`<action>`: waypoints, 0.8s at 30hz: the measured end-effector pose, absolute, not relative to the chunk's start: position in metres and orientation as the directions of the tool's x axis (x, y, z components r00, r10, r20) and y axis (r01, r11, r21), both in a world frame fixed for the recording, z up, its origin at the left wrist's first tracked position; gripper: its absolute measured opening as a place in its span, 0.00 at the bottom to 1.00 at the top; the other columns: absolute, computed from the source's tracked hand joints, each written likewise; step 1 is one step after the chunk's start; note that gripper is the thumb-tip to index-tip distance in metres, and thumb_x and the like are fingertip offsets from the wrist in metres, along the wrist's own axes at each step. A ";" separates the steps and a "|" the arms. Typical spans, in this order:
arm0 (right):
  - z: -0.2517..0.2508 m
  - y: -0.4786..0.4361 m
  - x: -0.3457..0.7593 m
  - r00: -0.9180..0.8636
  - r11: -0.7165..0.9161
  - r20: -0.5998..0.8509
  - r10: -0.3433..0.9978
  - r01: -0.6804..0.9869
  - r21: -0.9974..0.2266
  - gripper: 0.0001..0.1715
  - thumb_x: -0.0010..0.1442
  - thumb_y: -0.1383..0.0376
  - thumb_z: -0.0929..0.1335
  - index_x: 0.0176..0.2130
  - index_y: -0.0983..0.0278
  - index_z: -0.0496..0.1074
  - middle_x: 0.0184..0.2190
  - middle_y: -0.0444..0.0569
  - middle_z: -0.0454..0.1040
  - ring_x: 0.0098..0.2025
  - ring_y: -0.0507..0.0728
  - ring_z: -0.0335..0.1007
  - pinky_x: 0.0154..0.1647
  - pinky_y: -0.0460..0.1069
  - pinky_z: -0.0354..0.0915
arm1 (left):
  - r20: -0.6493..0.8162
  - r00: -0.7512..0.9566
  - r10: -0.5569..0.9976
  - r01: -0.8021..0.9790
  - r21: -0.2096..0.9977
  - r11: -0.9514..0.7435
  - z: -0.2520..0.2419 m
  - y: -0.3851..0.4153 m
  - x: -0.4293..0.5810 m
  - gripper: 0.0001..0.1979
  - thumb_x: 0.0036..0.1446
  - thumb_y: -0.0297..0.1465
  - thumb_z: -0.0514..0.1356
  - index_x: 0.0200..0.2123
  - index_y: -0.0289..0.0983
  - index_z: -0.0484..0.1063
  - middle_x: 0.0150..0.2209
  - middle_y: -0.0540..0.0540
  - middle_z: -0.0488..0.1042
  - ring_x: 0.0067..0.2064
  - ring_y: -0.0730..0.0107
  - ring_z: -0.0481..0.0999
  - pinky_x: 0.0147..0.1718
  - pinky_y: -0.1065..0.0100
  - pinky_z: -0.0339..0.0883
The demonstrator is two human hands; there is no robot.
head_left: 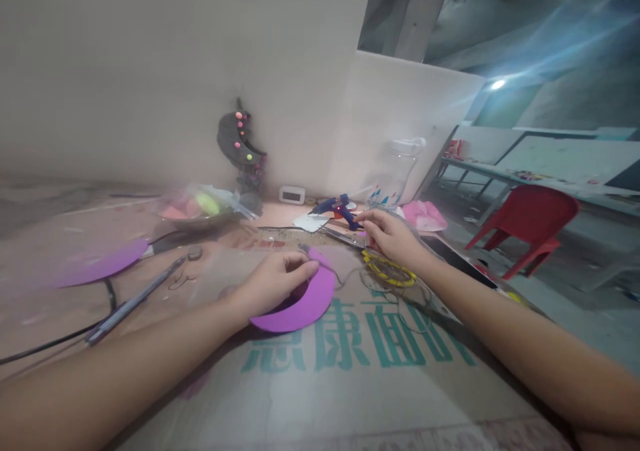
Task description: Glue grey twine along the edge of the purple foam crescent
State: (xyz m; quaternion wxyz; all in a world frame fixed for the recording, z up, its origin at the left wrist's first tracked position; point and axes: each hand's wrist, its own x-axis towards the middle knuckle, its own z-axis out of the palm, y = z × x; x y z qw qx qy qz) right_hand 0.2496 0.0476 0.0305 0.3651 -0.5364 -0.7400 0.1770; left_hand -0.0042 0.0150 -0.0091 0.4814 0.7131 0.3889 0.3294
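My left hand (280,277) is closed on a purple crescent-shaped piece (305,311), pinching its inner edge between thumb and fingers. A thin grey cord trails beside its right tip. Farther right, my right hand (385,234) reaches forward with its fingers partly extended and apart. Its fingertips are at the handle end of a blue glue gun (345,209), which has a small red light; whether they touch it is unclear. Scissors (345,237) lie just below those fingers. A yellow-and-dark ring of cord (390,269) lies under my right wrist.
A dark crescent ornament with coloured balls (237,137) is by the wall. Around the table are a small white clock (292,195), a bowl of coloured pieces (193,211), another purple piece (105,264), a pen (137,297), a clear bottle (395,171) and pink plastic (424,215). A red chair (530,217) stands right.
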 end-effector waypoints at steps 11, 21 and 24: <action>0.022 0.129 0.250 -0.124 0.245 0.261 0.957 0.829 -0.504 0.25 0.50 0.59 0.73 0.46 0.69 0.72 0.41 0.57 0.77 0.41 0.59 0.72 0.43 0.50 0.64 | 0.063 0.490 0.869 0.191 0.965 -0.178 -0.010 0.015 -0.004 0.19 0.56 0.45 0.57 0.25 0.35 0.66 0.19 0.53 0.65 0.21 0.77 0.64 0.20 0.75 0.55; 0.014 0.153 0.239 -0.019 0.125 0.223 0.975 0.872 -0.473 0.21 0.51 0.63 0.71 0.44 0.70 0.73 0.35 0.55 0.78 0.34 0.57 0.73 0.35 0.47 0.64 | 0.069 0.493 0.867 0.155 0.974 -0.165 -0.010 0.015 -0.003 0.18 0.57 0.44 0.57 0.26 0.35 0.67 0.18 0.54 0.64 0.21 0.78 0.63 0.20 0.75 0.54; 0.022 0.139 0.240 -0.020 0.121 0.205 0.979 0.859 -0.498 0.15 0.53 0.63 0.70 0.40 0.70 0.74 0.32 0.55 0.78 0.30 0.56 0.73 0.30 0.46 0.64 | 0.083 0.485 0.871 0.156 0.971 -0.179 -0.010 0.015 -0.002 0.18 0.56 0.44 0.57 0.26 0.35 0.67 0.19 0.53 0.64 0.21 0.77 0.63 0.19 0.75 0.54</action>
